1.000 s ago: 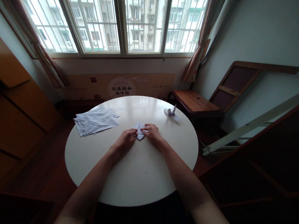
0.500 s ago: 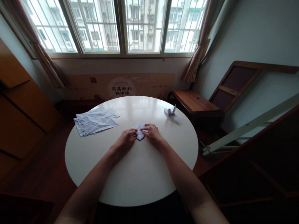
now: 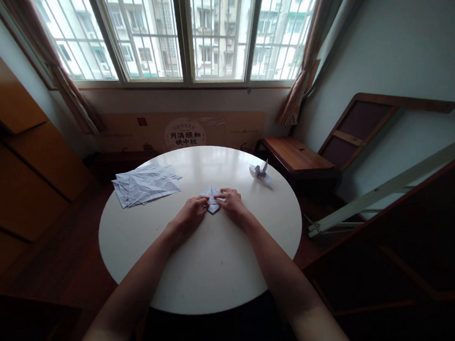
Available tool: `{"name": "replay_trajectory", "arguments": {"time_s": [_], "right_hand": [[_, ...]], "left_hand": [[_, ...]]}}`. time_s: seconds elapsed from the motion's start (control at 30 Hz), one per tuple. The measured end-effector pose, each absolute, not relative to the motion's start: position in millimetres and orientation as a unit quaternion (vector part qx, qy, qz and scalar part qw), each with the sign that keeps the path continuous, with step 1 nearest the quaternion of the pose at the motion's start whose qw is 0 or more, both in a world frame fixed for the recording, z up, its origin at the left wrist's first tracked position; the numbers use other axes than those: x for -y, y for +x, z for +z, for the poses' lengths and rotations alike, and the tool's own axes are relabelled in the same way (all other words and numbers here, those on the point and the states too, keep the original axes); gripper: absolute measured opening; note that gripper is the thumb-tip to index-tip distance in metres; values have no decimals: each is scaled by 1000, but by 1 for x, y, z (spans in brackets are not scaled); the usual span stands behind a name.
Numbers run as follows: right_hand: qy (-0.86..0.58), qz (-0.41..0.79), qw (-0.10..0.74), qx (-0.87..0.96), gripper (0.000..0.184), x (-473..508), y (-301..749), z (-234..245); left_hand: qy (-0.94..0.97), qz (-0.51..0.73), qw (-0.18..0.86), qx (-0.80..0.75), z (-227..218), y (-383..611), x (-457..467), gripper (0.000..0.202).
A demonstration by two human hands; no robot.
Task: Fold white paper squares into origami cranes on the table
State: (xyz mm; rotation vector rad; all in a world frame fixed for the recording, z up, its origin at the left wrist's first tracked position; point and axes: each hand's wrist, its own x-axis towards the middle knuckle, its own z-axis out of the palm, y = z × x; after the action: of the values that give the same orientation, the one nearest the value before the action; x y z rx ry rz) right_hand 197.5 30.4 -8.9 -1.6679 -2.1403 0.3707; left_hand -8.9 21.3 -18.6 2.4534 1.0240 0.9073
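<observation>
A small, partly folded piece of white paper lies flat near the middle of the round white table. My left hand presses on its left side with curled fingers. My right hand pinches and presses its right side. Both sets of fingertips meet over the paper and hide its lower edges.
A fanned stack of white printed sheets lies at the table's back left. A finished paper crane stands at the back right. A wooden bench and leaning boards stand to the right, a window behind.
</observation>
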Motion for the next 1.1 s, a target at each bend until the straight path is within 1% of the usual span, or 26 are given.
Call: {"name": "replay_trajectory", "arguments": {"time_s": [0.3, 0.47, 0.57, 0.67, 0.73, 0.87, 0.93, 1.1], "right_hand": [[-592, 126, 217, 766, 29, -30, 196, -11], [-604, 103, 249, 750, 22, -26, 196, -6], [-618, 105, 242, 741, 18, -26, 195, -4], [-613, 124, 229, 746, 19, -27, 195, -5], [-599, 132, 229, 756, 19, -29, 195, -6], [-583, 141, 229, 767, 19, -30, 196, -7], [-584, 146, 224, 767, 19, -31, 196, -6], [-586, 150, 227, 764, 20, -29, 195, -3]], "left_hand": [[865, 310, 158, -363, -15, -9, -18, 19], [862, 300, 146, -381, -8, -10, -13, 18], [864, 310, 169, -358, -7, -9, -13, 20], [867, 315, 182, -341, -10, -8, -17, 25], [870, 315, 171, -339, -13, -8, -18, 27], [861, 319, 105, -382, -16, -8, -16, 39], [860, 302, 96, -400, -18, -8, -15, 43], [868, 251, 114, -413, -23, -9, -18, 31]]}}
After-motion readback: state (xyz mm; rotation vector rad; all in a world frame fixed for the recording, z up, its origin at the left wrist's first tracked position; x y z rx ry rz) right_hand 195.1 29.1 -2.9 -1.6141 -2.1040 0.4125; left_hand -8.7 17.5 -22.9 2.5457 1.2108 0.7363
